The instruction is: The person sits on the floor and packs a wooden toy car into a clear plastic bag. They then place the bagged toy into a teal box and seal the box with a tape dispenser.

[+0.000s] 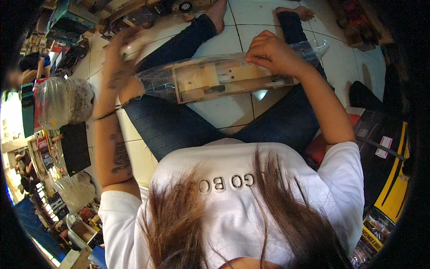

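A long, shallow wooden frame (192,85) with cross-pieces lies crosswise above my spread legs, inside a clear plastic wrapping (163,80). The loose plastic reaches past both ends of the wood. My right hand (271,54) is at the wrapping's far edge, right of the middle, its fingers curled in and closed on the plastic. My left hand (118,56) is raised by the left end of the wrapping, above my left knee. Motion smears its fingers, and whether it touches the plastic cannot be made out.
White floor tiles (257,36) lie beneath. A plastic-wrapped bundle (67,103) and a dark panel (75,148) stand at left. Wooden items with a black wheel (185,6) are ahead. A black-and-yellow object (393,175) is at right. Another person (36,67) sits at far left.
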The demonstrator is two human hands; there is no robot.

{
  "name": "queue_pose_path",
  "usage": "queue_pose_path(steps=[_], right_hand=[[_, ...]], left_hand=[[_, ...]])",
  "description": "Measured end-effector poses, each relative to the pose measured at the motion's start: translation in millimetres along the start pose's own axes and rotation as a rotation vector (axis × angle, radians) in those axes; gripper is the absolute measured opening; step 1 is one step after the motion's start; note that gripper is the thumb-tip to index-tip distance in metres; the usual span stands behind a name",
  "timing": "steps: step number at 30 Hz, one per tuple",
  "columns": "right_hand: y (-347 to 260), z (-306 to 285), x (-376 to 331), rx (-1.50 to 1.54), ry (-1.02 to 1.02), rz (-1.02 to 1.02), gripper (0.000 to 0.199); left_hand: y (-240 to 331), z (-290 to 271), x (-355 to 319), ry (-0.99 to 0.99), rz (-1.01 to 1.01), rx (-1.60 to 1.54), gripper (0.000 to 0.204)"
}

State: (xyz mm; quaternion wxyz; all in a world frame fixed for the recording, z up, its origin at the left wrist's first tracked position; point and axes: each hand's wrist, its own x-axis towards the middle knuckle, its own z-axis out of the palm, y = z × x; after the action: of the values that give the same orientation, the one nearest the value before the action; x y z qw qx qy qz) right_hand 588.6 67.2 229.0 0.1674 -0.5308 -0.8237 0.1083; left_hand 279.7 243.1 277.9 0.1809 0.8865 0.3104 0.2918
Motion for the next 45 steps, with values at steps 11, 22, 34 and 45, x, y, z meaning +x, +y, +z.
queue_pose_path(steps=[11,22,34,45], right_hand=[[-4.7,4.6,-4.9,-0.266,0.228,-0.043,0.021],[1.0,18.7,-1.6,0.002,0.092,-0.036,0.017],[58.9,-85.2,-127.6,-0.571,0.046,0.974,0.024],[4.4,27.5,-12.7,0.032,0.083,0.074,0.014]], left_hand=[[55.5,123.7,12.6,-0.663,-0.09,-0.47,0.024],[64.9,125.5,-0.4,-0.493,0.313,-0.072,0.024],[49.8,132.8,-3.3,-0.525,0.218,-0.318,0.021],[-40.1,43.9,-23.2,-0.805,-0.124,-0.317,0.03]])
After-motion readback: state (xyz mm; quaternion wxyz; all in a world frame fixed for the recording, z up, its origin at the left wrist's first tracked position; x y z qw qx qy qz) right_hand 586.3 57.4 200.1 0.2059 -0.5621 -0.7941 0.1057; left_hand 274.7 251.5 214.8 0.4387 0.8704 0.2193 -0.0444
